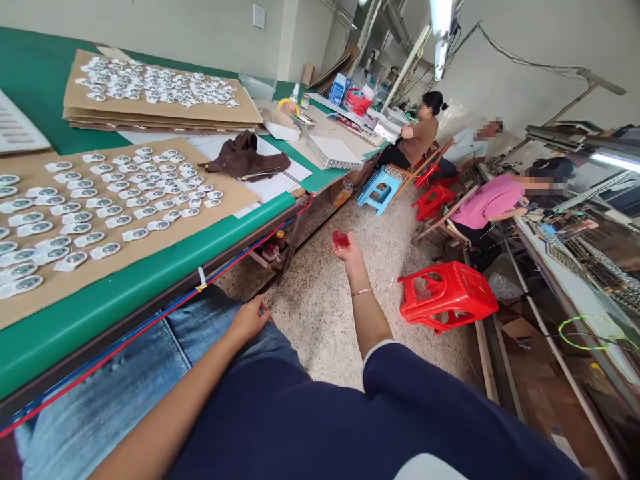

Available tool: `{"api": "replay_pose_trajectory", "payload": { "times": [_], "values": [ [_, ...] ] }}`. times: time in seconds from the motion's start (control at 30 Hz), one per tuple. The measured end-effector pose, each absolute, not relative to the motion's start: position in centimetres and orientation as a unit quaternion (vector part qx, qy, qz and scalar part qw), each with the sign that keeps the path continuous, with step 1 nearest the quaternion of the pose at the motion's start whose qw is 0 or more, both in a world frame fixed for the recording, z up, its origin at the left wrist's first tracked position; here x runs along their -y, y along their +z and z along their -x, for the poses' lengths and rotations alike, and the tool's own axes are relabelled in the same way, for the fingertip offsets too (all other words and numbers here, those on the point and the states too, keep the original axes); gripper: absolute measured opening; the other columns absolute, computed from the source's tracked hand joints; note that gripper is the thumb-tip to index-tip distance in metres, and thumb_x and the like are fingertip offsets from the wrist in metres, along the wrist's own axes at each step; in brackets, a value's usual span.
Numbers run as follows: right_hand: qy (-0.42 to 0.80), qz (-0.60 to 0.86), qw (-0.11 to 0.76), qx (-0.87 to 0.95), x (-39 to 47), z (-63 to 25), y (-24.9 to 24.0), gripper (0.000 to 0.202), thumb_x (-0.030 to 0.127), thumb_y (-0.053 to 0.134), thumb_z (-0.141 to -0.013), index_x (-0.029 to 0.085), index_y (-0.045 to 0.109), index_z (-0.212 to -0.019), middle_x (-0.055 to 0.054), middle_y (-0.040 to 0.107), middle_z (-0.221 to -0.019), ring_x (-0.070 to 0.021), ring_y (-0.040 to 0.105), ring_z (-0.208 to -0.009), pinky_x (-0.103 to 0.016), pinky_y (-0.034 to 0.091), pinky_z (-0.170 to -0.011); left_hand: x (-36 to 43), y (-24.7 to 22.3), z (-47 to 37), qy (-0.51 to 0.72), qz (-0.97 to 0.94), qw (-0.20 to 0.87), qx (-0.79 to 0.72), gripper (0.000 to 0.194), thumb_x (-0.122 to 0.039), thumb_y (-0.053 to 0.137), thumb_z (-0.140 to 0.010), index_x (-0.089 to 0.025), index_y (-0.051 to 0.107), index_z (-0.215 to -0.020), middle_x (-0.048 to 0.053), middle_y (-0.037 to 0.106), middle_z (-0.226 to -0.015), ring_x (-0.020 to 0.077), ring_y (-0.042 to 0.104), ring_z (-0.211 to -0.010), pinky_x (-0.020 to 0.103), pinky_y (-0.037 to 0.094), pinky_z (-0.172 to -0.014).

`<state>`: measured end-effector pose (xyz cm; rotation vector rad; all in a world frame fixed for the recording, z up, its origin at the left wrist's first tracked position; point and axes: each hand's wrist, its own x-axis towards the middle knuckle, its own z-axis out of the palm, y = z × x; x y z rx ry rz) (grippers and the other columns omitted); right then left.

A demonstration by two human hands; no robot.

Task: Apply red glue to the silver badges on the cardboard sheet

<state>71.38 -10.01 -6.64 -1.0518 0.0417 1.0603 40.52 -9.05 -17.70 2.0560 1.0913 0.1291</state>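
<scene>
My left hand (250, 319) rests on the thigh of my blue jeans (200, 333), below the table's edge. Its fingers are loosely bent and slightly apart, and I see nothing in them. Stretched out over the floor, my right hand (349, 253) has its palm turned up and fingers curled around a small red translucent object (341, 239); its exact kind is unclear. On the table to the left lies a cardboard sheet (165, 250) with rows of small white pieces (105, 250) bearing round grey discs.
A stack of cardboard (165, 115) with similar pieces, a dark brown cloth (245, 157) and a white box (335, 153) lie on the green table (240, 223). A red stool (450, 297) and a blue stool (379, 190) stand on the floor. Several people sit working beyond.
</scene>
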Motion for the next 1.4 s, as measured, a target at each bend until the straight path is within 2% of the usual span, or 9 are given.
{"api": "replay_pose_trajectory", "payload": {
  "times": [0.27, 0.43, 0.6, 0.73, 0.87, 0.97, 1.1, 1.23, 1.4],
  "values": [
    [0.477, 0.476, 0.738, -0.01, 10.1, -71.3, -5.6, 0.031, 0.039, 0.049, -0.089, 0.013, 0.056, -0.105, -0.005, 0.061, -0.097, -0.0129, 0.061, -0.079, -0.031, 0.053, -0.069, 9.4, -17.4, -40.2, 0.057, -0.806, 0.407, -0.426, 0.051, -0.028, 0.05, -0.075, -0.013, 0.046, -0.123, 0.006, 0.065, -0.095, 0.0174, 0.061, -0.078, 0.028, 0.046, -0.077],
    [0.466, 0.486, 0.739, 0.018, 10.1, -71.0, -4.7, 0.03, 0.042, 0.043, -0.09, 0.016, 0.057, -0.083, -0.001, 0.064, -0.074, -0.0111, 0.062, -0.069, -0.026, 0.052, -0.063, 9.4, -17.6, -40.1, 0.068, -0.802, 0.41, -0.429, 0.053, -0.03, 0.049, -0.075, -0.011, 0.045, -0.125, 0.006, 0.065, -0.094, 0.0175, 0.061, -0.077, 0.027, 0.046, -0.074],
    [0.442, 0.488, 0.75, 0.058, 10.2, -70.0, -4.0, 0.023, 0.039, 0.051, -0.087, 0.019, 0.053, -0.075, 0.004, 0.064, -0.063, -0.0091, 0.062, -0.06, -0.024, 0.053, -0.061, 9.3, -17.9, -40.0, 0.068, -0.801, 0.41, -0.43, 0.054, -0.031, 0.049, -0.075, -0.014, 0.044, -0.126, 0.005, 0.065, -0.095, 0.0172, 0.061, -0.077, 0.027, 0.046, -0.076],
    [0.411, 0.468, 0.772, 0.128, 9.7, -68.6, -2.4, 0.005, 0.026, 0.054, -0.086, 0.023, 0.056, -0.088, 0.003, 0.069, -0.087, -0.0093, 0.065, -0.074, -0.027, 0.054, -0.071, 9.2, -17.8, -40.0, 0.069, -0.799, 0.415, -0.43, 0.053, -0.031, 0.049, -0.075, -0.015, 0.045, -0.125, 0.005, 0.065, -0.095, 0.0169, 0.061, -0.077, 0.026, 0.046, -0.077],
    [0.379, 0.408, 0.791, 0.254, 9.9, -68.0, 0.2, 0.022, 0.019, 0.047, -0.087, 0.033, 0.054, -0.103, 0.007, 0.062, -0.116, -0.0116, 0.061, -0.101, -0.038, 0.052, -0.084, 9.0, -17.7, -39.9, 0.07, -0.798, 0.422, -0.423, 0.054, -0.032, 0.049, -0.074, -0.013, 0.045, -0.125, 0.005, 0.065, -0.093, 0.0181, 0.06, -0.078, 0.027, 0.046, -0.076],
    [0.392, 0.372, 0.771, 0.339, 10.9, -67.7, 1.5, 0.024, 0.019, 0.043, -0.089, 0.032, 0.053, -0.106, 0.004, 0.057, -0.124, -0.0174, 0.059, -0.108, -0.048, 0.051, -0.085, 8.9, -17.7, -39.8, 0.072, -0.798, 0.427, -0.42, 0.054, -0.032, 0.048, -0.074, -0.013, 0.046, -0.124, 0.005, 0.065, -0.093, 0.0187, 0.06, -0.079, 0.028, 0.046, -0.076],
    [0.39, 0.38, 0.772, 0.328, 12.0, -66.8, 2.0, 0.022, 0.022, 0.043, -0.09, 0.032, 0.053, -0.106, 0.003, 0.056, -0.126, -0.0179, 0.058, -0.11, -0.049, 0.051, -0.085, 8.8, -17.6, -39.7, 0.077, -0.794, 0.432, -0.421, 0.052, -0.032, 0.048, -0.073, -0.015, 0.048, -0.122, 0.004, 0.065, -0.091, 0.0185, 0.061, -0.078, 0.028, 0.046, -0.076],
    [0.439, 0.356, 0.787, 0.247, 11.4, -66.8, 1.8, 0.018, 0.031, 0.045, -0.09, 0.028, 0.057, -0.104, 0.001, 0.062, -0.117, -0.0185, 0.061, -0.106, -0.047, 0.053, -0.083, 8.8, -17.6, -39.6, 0.079, -0.791, 0.438, -0.419, 0.051, -0.033, 0.048, -0.072, -0.014, 0.049, -0.12, 0.005, 0.066, -0.092, 0.0179, 0.061, -0.076, 0.027, 0.047, -0.074],
    [0.434, 0.369, 0.82, 0.052, 8.7, -69.2, 0.4, 0.037, 0.04, 0.035, -0.093, 0.019, 0.061, -0.076, -0.002, 0.069, -0.076, -0.0114, 0.066, -0.086, -0.027, 0.057, -0.07, 8.6, -17.7, -39.5, 0.081, -0.791, 0.44, -0.417, 0.053, -0.034, 0.048, -0.072, -0.012, 0.049, -0.121, 0.006, 0.066, -0.093, 0.0187, 0.061, -0.077, 0.029, 0.046, -0.076]
  ]
}}
